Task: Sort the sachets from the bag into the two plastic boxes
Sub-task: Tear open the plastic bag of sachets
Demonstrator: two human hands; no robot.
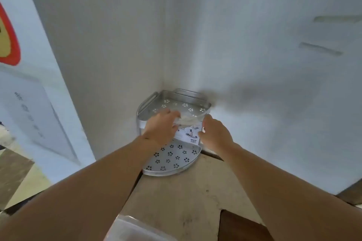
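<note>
Both my arms reach forward to a two-tier metal corner rack standing in the wall corner. My left hand grips a crumpled clear plastic bag at the front edge of the rack's upper shelf. My right hand is at the bag's right side with its fingers curled against it. A white printed label hangs below the bag. The bag's contents are blurred. A clear plastic box shows at the bottom edge, partly under my left forearm.
The rack's lower shelf, punched with flower-shaped holes, rests on a beige worktop. White walls meet behind the rack. A white panel with a red and yellow sticker stands at left. A dark gap opens at lower right.
</note>
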